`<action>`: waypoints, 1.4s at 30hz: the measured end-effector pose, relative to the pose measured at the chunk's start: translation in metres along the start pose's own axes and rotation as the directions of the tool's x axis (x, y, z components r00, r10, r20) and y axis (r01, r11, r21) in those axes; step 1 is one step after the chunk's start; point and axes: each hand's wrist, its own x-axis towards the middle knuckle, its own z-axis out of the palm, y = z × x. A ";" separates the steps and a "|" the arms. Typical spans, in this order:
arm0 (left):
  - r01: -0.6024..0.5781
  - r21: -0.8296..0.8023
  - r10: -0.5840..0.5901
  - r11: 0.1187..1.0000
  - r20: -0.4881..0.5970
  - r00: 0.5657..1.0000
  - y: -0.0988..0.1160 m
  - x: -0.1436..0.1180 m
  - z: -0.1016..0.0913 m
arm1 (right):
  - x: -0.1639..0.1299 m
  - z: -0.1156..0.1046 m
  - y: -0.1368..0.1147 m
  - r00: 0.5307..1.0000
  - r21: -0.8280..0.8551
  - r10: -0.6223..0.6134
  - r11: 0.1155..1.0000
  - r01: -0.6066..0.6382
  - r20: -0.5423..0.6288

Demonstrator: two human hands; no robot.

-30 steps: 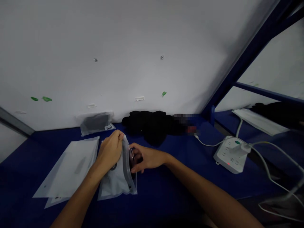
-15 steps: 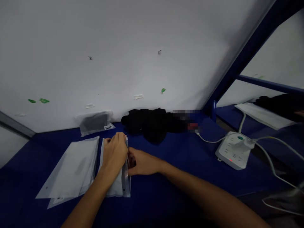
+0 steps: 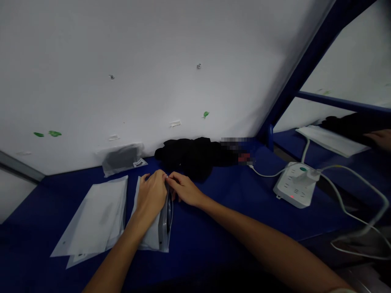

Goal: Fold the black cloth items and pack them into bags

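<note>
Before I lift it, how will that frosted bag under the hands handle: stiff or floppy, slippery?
Probably floppy: the bag is thin film, its open edge bulging beside the left hand. Likely slippery, since the plastic looks smooth on the bench. Probably light, though something dark inside may shift towards the mouth near the right hand.

Right hand (image 3: 185,191) out of the pouch (image 3: 159,232), now pinching its far corner.
</note>
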 end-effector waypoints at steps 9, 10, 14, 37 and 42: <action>0.106 -0.019 -0.106 0.994 0.001 0.994 0.003 0.001 -0.005 | -0.005 0.004 -0.014 1.000 -0.106 0.010 0.994 -0.013 -0.029; 0.141 -0.016 -0.141 0.990 -0.018 0.990 0.000 0.002 -0.007 | -0.008 0.007 -0.018 1.000 -0.111 0.026 0.993 -0.026 0.003; 0.260 -0.003 -0.259 0.966 -0.105 0.960 -0.017 0.010 -0.020 | -0.023 0.016 -0.033 0.986 -0.163 0.055 0.986 -0.028 0.160; -0.257 -0.146 0.270 0.955 0.071 0.960 -0.028 0.007 -0.031 | -0.019 -0.003 -0.027 0.984 -0.537 -0.154 0.824 0.179 0.091; -0.272 -0.267 0.344 0.924 0.277 0.897 -0.026 0.003 -0.031 | -0.010 -0.018 -0.022 0.992 -0.364 -0.042 0.928 0.082 0.118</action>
